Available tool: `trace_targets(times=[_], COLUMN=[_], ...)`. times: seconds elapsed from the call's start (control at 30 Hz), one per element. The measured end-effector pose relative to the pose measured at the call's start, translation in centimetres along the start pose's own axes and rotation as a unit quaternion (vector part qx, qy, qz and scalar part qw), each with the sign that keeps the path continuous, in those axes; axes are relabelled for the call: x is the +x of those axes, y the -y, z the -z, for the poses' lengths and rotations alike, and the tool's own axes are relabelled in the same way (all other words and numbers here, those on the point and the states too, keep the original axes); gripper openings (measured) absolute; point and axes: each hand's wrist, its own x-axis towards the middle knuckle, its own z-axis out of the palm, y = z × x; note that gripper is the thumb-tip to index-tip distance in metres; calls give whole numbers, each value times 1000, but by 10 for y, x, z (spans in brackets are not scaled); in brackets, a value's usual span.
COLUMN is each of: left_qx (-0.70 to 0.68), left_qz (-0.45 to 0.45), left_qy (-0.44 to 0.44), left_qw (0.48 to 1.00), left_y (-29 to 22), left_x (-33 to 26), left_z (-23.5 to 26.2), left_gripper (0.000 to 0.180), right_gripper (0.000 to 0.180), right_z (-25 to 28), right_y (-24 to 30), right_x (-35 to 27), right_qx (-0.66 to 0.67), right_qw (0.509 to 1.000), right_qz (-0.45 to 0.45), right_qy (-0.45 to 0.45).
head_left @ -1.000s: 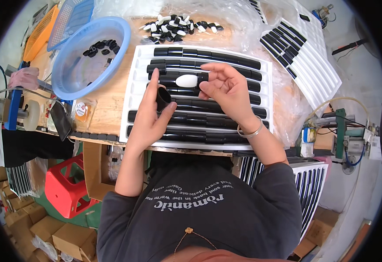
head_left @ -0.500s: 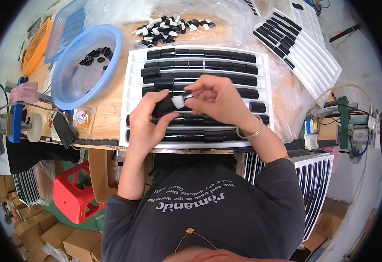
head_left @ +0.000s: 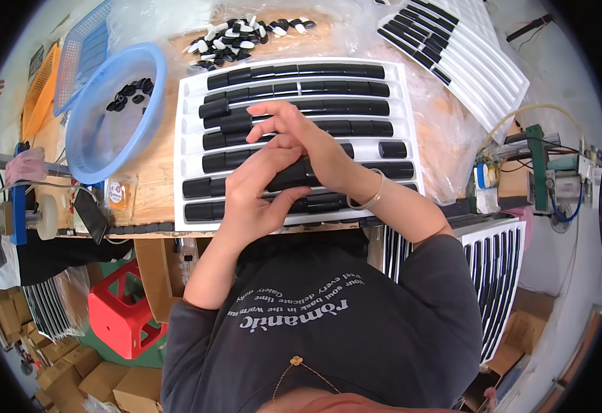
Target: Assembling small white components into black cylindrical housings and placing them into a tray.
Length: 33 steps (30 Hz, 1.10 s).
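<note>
My left hand [head_left: 256,196] is closed around a black cylindrical case [head_left: 287,180] above the front half of a white tray [head_left: 187,151]. My right hand [head_left: 315,148] lies across the case's far end with its palm side, its fingers stretched out and apart. That end of the case is hidden by the hands. Rows of glossy black cylinders [head_left: 342,108] fill most of the tray's grooves, and one short black piece [head_left: 392,149] sits alone at the right of a row.
Behind the tray lies a pile of black and white small caps [head_left: 229,45]. A blue basin [head_left: 74,141] with black pieces stands left, beside blue [head_left: 84,58] and orange baskets [head_left: 39,93]. Another tray [head_left: 497,82] lies far right. Bench devices [head_left: 538,172] flank the table; a red stool [head_left: 119,310] is below.
My right hand has gone from pinching a white piece at the case's end to lying over that end with fingers extended. The white piece no longer shows. The view has shifted slightly.
</note>
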Motion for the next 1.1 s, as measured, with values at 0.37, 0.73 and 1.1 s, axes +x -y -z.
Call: trace_targets(times=[0.37, 0.73, 1.1], left_qx=[-1, 141, 172], left_qz=[-53, -129, -15], left_qy=[54, 84, 41], left_qw=[997, 978, 984], left_y=[4, 5, 27], left_x=[3, 12, 17], left_z=[-21, -39, -76], left_gripper=[46, 50, 42], right_gripper=[59, 63, 47], right_z=[13, 23, 88], right_y=[-10, -27, -26], right_x=[-21, -46, -79], right_qx=[60, 267, 55], right_qw=[998, 954, 909], right_qz=[-4, -79, 119], right_qy=[32, -110, -395])
